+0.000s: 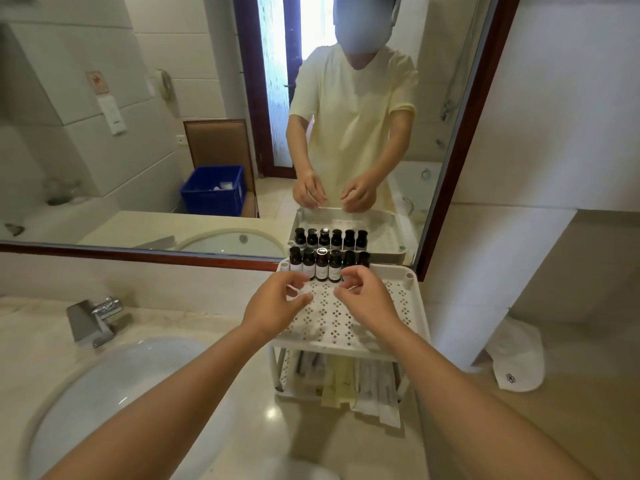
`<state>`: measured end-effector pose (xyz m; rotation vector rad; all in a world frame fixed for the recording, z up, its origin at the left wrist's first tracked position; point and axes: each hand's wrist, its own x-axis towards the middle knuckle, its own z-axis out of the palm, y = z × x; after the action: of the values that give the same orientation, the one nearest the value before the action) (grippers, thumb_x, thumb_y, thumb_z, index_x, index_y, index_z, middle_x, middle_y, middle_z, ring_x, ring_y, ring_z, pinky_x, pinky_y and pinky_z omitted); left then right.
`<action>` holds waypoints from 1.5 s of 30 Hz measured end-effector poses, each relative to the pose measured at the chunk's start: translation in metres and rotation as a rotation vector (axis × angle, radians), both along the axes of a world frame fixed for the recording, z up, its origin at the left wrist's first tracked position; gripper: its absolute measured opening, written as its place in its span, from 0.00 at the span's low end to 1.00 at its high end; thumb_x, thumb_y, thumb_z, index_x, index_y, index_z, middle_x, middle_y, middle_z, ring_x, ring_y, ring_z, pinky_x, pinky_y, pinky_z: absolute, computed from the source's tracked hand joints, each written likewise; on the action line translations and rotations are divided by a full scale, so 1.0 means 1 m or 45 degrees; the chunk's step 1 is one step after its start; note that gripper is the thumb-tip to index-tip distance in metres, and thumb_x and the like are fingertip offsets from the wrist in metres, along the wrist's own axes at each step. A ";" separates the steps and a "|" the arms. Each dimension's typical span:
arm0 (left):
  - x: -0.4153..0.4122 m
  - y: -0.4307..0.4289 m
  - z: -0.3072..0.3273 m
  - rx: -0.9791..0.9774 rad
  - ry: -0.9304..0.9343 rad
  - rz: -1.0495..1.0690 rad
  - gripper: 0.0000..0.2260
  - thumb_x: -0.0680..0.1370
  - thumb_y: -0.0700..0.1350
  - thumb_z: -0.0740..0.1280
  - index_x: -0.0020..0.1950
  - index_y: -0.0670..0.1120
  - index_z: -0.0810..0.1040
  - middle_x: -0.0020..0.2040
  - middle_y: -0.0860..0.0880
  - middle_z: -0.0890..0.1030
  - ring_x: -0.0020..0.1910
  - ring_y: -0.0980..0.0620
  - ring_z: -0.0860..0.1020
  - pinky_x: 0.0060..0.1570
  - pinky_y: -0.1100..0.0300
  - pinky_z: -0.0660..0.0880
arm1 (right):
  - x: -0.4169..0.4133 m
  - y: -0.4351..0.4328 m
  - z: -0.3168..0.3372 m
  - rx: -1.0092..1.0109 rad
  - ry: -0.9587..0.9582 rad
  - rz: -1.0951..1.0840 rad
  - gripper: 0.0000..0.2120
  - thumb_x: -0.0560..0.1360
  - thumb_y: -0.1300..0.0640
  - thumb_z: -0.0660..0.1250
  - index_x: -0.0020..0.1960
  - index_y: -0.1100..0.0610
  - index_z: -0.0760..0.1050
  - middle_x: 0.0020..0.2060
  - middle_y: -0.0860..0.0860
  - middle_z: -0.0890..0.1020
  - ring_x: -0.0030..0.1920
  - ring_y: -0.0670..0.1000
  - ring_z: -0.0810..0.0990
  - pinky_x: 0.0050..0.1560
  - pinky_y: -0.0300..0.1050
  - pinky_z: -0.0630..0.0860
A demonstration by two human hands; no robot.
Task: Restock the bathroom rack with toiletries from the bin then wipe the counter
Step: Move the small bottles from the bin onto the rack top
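Note:
A white two-tier rack (410, 306) stands on the counter against the mirror. Several small dark bottles (322, 265) line the back of its perforated top shelf. Flat wrapped packets (346, 379) fill the lower shelf and stick out at the front. My left hand (277, 301) and my right hand (365, 296) hover over the top shelf just in front of the bottles. The fingers of both are curled, and they pinch what looks like a thin clear packet (304, 291) stretched between them. The blue bin (213, 190) shows only in the mirror, on the floor behind me.
A round sink (121, 393) with a chrome faucet (93, 318) lies left of the rack. A folded white cloth (516, 358) rests on the beige counter (346, 445) at the right, by the wall. The framed mirror (138, 133) rises right behind the rack.

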<state>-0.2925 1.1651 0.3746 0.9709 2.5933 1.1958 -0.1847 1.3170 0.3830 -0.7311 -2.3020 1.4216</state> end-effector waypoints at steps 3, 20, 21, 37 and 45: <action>0.007 -0.032 -0.001 0.078 -0.100 0.071 0.14 0.74 0.49 0.73 0.58 0.55 0.77 0.52 0.56 0.79 0.48 0.60 0.78 0.51 0.55 0.79 | -0.001 -0.030 0.001 0.018 -0.025 0.056 0.15 0.74 0.54 0.69 0.59 0.48 0.73 0.48 0.44 0.79 0.45 0.45 0.79 0.45 0.46 0.81; 0.089 -0.364 -0.018 0.056 -0.105 0.514 0.20 0.73 0.53 0.72 0.63 0.57 0.74 0.58 0.59 0.73 0.55 0.59 0.76 0.55 0.59 0.74 | 0.022 -0.311 0.001 0.456 -0.156 0.759 0.27 0.72 0.51 0.69 0.70 0.48 0.68 0.68 0.46 0.69 0.68 0.48 0.69 0.65 0.45 0.69; 0.099 -0.387 -0.020 0.034 -0.112 0.563 0.20 0.73 0.54 0.72 0.64 0.56 0.73 0.58 0.58 0.72 0.55 0.58 0.75 0.56 0.58 0.74 | 0.026 -0.333 -0.001 0.483 -0.151 0.817 0.27 0.73 0.51 0.69 0.70 0.48 0.68 0.69 0.46 0.68 0.69 0.48 0.68 0.66 0.44 0.68; 0.293 -0.696 -0.035 -0.106 -0.226 1.297 0.26 0.75 0.57 0.69 0.71 0.56 0.67 0.70 0.54 0.67 0.66 0.55 0.70 0.61 0.58 0.71 | 0.079 -0.663 -0.032 0.701 -0.073 1.655 0.29 0.72 0.51 0.69 0.72 0.53 0.67 0.69 0.53 0.70 0.68 0.52 0.70 0.67 0.41 0.64; 0.353 -0.773 -0.058 -0.013 -0.323 1.624 0.26 0.75 0.55 0.70 0.71 0.53 0.67 0.70 0.54 0.68 0.67 0.54 0.70 0.62 0.58 0.72 | 0.100 -0.774 -0.046 0.727 -0.046 1.960 0.28 0.74 0.51 0.67 0.72 0.50 0.66 0.71 0.48 0.67 0.70 0.50 0.67 0.66 0.46 0.69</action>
<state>0.0609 0.3917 0.3170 -0.9978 2.8801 1.2799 -0.0851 0.5432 0.3370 1.4741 -3.0462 0.8742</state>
